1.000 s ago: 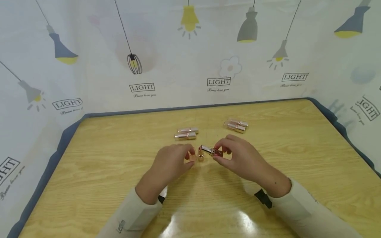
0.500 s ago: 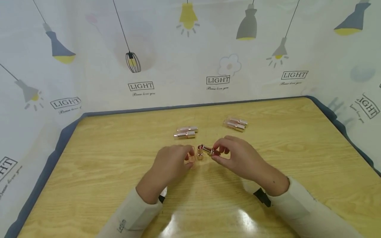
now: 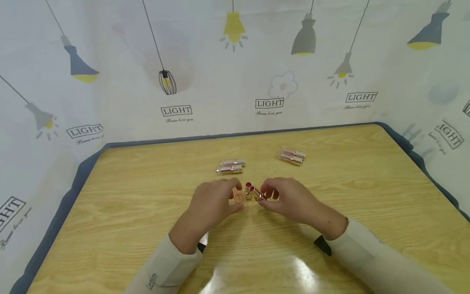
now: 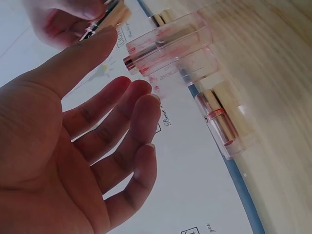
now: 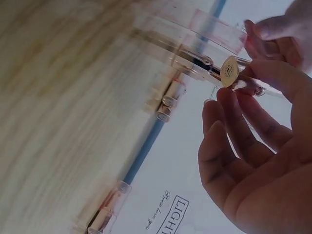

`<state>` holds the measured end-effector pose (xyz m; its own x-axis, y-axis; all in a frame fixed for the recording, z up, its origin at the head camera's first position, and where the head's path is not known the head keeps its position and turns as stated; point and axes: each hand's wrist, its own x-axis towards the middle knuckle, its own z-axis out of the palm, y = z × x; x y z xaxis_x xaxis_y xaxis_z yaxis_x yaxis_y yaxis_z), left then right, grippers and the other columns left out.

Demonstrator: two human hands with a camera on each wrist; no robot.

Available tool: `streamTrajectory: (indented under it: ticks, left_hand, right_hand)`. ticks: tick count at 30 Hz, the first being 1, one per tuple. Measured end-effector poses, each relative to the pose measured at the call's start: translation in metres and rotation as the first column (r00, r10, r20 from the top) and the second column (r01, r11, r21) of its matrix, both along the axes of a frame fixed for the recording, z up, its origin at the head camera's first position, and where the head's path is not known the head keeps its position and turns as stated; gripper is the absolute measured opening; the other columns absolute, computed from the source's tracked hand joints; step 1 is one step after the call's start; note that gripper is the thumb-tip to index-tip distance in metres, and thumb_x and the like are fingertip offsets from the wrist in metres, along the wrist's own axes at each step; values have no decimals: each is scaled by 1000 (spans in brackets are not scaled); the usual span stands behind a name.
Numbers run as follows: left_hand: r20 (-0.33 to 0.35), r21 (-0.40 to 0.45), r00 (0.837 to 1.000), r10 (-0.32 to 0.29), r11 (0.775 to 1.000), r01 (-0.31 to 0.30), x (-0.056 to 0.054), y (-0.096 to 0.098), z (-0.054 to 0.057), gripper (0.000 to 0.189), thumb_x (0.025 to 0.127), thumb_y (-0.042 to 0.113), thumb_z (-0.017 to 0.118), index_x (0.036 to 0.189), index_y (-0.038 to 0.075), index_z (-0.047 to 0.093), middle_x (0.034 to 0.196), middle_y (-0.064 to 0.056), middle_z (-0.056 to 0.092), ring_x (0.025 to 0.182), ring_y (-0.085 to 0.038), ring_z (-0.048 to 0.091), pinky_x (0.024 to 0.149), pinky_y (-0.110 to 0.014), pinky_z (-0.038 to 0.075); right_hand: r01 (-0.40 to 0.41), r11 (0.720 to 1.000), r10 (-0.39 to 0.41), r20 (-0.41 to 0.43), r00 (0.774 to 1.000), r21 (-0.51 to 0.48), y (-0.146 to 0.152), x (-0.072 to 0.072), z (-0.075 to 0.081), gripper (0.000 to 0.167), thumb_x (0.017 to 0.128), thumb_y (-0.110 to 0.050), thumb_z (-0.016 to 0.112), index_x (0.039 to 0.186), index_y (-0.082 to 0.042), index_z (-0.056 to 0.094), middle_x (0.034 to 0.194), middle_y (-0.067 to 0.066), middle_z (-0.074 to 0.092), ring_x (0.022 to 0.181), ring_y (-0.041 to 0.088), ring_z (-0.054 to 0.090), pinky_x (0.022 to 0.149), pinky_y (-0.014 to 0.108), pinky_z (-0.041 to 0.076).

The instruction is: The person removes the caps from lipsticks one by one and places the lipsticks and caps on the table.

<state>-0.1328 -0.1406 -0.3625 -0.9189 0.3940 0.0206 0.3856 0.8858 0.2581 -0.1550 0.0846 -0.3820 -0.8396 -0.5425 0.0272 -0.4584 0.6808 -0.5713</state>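
Observation:
In the head view my right hand (image 3: pixel 290 200) pinches a gold lipstick (image 3: pixel 258 194) between thumb and fingertips. It leans left, its red tip up, close to a second lipstick (image 3: pixel 248 192) that stands upright on the table. The round base of the held one faces the right wrist camera. My left hand (image 3: pixel 216 200) lies around clear pinkish lipstick caps (image 3: pixel 238 198) on the table. In the left wrist view its loosely bent fingers (image 4: pixel 141 117) and thumb are apart, with a clear cap (image 4: pixel 170 44) beyond them.
Two capped lipsticks (image 3: pixel 230 169) lie side by side behind the hands, and another pair (image 3: pixel 291 158) lies farther right. The wooden table (image 3: pixel 147 171) ends at a blue-edged cloth wall (image 3: pixel 220 118) printed with lamps.
My right hand has tipped its lipstick from nearly level to steeper, so the red tip shows, and has moved slightly down. My left hand stays in nearly the same place.

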Motion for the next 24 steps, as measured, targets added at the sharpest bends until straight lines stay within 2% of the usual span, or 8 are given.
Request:
streamTrajectory:
  ticks: [8,13,19,24]
  left_hand:
    - [-44,-5,999,-4,1000,4,1,-4,3,36,81,43,82,107,22,69,82,8,70,67,-6,61,56,-27,43]
    - [-56,5,998,-2,1000,3,2,-4,5,31,81,41,82,102,22,69,81,9,69,67,-5,60,56,-27,43]
    - [-93,21,996,-9,1000,11,1,-6,5,27,81,38,83,95,20,69,79,7,70,66,-7,60,55,-27,42]
    - [-44,15,999,9,1000,-9,1,-7,4,25,82,38,82,93,20,68,79,7,69,67,-7,59,57,-28,43]
  right_hand:
    - [-42,999,41,36,999,23,-8,-5,-8,11,88,-22,77,96,-18,70,86,-8,71,72,1,61,65,22,50]
    - [-29,999,28,65,997,14,-11,-6,-10,11,87,-18,78,94,-15,70,84,-6,72,72,2,62,67,24,52]
    - [-53,999,51,80,995,13,-16,-9,-13,11,86,-16,79,91,-12,70,82,-5,73,72,2,64,67,22,53]
    - [-51,998,49,123,991,19,-20,-10,-18,11,86,-16,80,91,-13,70,83,-6,73,74,2,64,68,22,53]
